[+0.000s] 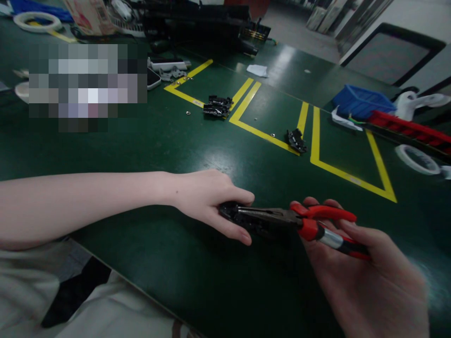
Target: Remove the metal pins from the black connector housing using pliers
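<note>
My left hand [214,197] grips a small black plastic part [230,212] between thumb and fingers, low over the green table [148,267]. Red-handled needle-nose pliers [310,223] lie in my right hand [366,267], its fingers wrapped around the handles. The long jaws point left and reach the black part; whether they pinch it or only touch it, I cannot tell. Much of the part is hidden by my left fingers and the jaws. Beyond my hands, similar black parts [216,107] lie at a yellow tape corner, and another black part [296,141] rests on the tape further right.
Yellow tape outlines [352,180] mark the table. Small metal rings [188,113] lie near them. A blue bin [362,101], a red rack [412,126] and a white tape roll [417,159] stand at right. A phone [153,79] is at back left, beside a blurred-out patch. The table's front edge runs before my lap.
</note>
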`<action>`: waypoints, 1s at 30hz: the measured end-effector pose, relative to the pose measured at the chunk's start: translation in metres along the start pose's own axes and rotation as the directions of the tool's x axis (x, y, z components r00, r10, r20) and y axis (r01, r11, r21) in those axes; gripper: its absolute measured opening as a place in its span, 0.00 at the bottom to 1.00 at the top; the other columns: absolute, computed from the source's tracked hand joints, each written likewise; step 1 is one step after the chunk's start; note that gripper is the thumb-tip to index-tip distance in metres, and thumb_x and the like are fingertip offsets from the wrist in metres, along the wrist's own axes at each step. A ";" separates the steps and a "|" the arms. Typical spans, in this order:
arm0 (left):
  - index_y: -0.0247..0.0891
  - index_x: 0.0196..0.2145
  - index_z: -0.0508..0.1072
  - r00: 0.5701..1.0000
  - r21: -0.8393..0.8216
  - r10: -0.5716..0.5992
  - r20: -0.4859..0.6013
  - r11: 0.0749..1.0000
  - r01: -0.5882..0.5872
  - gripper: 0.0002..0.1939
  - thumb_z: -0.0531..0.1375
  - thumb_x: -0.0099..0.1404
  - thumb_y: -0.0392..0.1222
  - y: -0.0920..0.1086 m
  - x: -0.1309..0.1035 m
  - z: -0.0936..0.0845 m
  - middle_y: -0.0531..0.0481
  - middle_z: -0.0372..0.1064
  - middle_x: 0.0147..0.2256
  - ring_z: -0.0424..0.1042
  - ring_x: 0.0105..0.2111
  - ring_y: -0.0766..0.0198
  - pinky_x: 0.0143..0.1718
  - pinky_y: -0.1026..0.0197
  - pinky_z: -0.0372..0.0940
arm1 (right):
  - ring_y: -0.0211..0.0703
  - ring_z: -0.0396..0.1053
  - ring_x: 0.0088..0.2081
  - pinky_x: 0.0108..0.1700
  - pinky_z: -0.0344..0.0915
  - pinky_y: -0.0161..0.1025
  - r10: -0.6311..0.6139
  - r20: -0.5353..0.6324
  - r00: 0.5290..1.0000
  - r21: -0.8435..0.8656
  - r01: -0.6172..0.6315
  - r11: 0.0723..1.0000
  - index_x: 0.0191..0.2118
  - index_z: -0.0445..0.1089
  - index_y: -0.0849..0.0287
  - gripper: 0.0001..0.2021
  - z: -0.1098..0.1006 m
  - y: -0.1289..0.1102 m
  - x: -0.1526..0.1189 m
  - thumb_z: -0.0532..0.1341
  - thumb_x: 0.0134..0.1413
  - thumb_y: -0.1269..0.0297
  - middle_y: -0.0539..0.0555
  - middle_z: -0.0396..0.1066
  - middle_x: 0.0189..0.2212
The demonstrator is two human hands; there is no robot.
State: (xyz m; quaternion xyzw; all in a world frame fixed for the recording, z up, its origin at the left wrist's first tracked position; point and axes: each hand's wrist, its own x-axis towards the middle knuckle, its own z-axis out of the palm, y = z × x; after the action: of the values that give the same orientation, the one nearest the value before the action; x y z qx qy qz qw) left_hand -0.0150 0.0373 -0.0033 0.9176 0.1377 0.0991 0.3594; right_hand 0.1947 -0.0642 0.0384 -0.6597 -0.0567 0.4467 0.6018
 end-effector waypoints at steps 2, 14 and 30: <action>0.41 0.31 0.64 1.000 0.005 -0.002 0.002 1.000 0.002 0.22 0.61 0.65 0.63 0.000 0.000 0.000 0.58 0.62 0.22 0.62 0.22 0.67 0.26 0.64 0.53 | 0.52 0.78 0.46 0.37 0.78 0.35 0.015 0.005 1.000 -0.012 -0.015 1.000 0.39 0.76 0.59 0.20 0.000 0.001 0.001 0.68 0.31 0.69 0.57 0.79 0.45; 0.41 0.31 0.64 1.000 -0.005 0.008 0.005 1.000 -0.008 0.23 0.61 0.65 0.64 -0.001 0.000 0.000 0.58 0.62 0.22 0.62 0.22 0.66 0.26 0.64 0.53 | 0.52 0.76 0.49 0.48 0.78 0.45 -0.077 0.021 0.997 -0.015 0.077 0.997 0.35 0.75 0.58 0.13 -0.005 0.001 0.009 0.65 0.36 0.68 0.55 0.77 0.45; 0.41 0.32 0.63 0.999 0.005 0.031 0.013 0.999 -0.031 0.23 0.60 0.65 0.64 -0.002 0.001 0.001 0.58 0.63 0.22 0.62 0.22 0.66 0.27 0.63 0.54 | 0.55 0.77 0.47 0.46 0.78 0.46 -0.013 0.066 0.998 -0.045 0.016 0.999 0.33 0.77 0.55 0.16 -0.004 0.005 0.009 0.71 0.29 0.64 0.54 0.79 0.40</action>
State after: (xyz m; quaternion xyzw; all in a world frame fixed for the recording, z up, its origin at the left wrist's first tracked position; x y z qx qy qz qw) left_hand -0.0142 0.0385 -0.0052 0.9213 0.1213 0.0985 0.3562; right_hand 0.2004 -0.0634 0.0286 -0.6576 -0.0914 0.4625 0.5877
